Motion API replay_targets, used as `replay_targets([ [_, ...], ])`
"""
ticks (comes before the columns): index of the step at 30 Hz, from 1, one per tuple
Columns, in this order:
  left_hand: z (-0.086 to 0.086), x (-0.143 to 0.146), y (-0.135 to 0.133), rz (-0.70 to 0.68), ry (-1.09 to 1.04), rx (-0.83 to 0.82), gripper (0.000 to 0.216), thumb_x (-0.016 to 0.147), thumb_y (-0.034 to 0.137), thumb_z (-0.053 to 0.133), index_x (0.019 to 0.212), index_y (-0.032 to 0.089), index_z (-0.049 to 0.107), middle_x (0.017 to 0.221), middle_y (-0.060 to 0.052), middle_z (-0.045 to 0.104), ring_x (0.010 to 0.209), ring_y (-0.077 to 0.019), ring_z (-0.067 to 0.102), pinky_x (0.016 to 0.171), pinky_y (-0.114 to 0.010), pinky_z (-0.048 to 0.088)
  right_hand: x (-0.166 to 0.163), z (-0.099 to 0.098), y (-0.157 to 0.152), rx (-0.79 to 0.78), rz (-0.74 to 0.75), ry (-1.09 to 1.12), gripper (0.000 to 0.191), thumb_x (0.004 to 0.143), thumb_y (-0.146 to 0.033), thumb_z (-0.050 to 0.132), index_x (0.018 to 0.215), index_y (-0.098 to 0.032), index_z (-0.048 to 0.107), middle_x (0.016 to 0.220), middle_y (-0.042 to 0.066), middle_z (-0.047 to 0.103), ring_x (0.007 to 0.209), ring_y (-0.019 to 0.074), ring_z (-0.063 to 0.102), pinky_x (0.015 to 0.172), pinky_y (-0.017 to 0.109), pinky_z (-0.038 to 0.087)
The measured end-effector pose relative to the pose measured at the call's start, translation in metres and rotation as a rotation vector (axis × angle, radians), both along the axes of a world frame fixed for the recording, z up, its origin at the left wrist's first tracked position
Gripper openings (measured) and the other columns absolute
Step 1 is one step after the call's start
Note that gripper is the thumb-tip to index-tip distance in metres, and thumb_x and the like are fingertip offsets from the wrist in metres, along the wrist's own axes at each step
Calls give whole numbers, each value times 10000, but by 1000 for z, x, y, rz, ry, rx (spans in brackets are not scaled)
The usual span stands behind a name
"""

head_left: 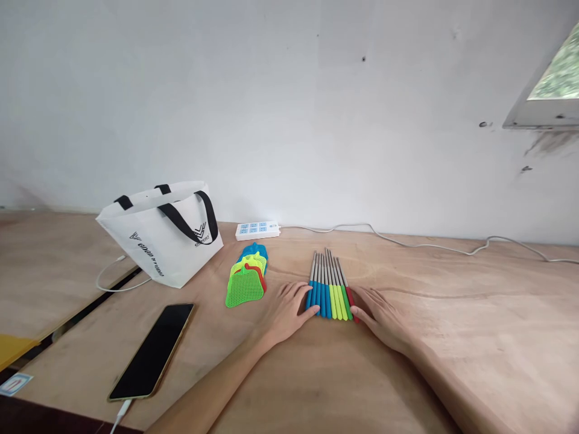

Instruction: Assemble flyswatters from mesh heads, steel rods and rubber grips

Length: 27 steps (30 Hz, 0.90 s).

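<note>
A row of metal rods with blue, yellow, green and red grips [329, 284] lies side by side on the wooden table [407, 337]. My left hand [284, 310] rests flat at the left end of the row, fingers stretched and touching the blue grips. My right hand [380, 313] lies flat at the right end, fingertips against the red grip. Neither hand holds anything. Left of the rods sits a stack of plastic mesh swatter heads [247, 276], green on top, with red, yellow and blue under it.
A white tote bag with black straps [163, 232] stands at the back left. A white power strip [257, 229] with its cable lies by the wall. A black phone [154, 349] on a charging cable lies front left. A gap splits the table at left.
</note>
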<state>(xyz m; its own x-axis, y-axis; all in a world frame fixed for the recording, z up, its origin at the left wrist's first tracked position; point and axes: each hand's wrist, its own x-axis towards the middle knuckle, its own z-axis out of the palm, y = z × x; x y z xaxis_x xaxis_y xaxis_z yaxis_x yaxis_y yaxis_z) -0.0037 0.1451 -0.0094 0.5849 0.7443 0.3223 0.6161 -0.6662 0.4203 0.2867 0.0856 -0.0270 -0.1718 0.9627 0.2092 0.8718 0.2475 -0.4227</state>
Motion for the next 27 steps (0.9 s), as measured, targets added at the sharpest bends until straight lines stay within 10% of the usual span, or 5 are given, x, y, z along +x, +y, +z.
replay_targets([
  [6,-3,3,0,2,-27,-17,399,992,512,542,1304,267,581,1289,-60,634,1209,-276,572,1063,-446,449,-26,1,4,113,-172,-16,399,1000,-613,390,1111,-282,584,1066,58,703,1049,273,656,880,420,484],
  [27,-1,1,-1,-68,17,17,334,1004,451,554,1300,323,641,1274,-44,597,1190,-255,571,1071,-434,462,-23,-5,8,91,-237,70,306,971,-436,444,1226,-305,550,1162,53,642,1113,264,609,934,414,465],
])
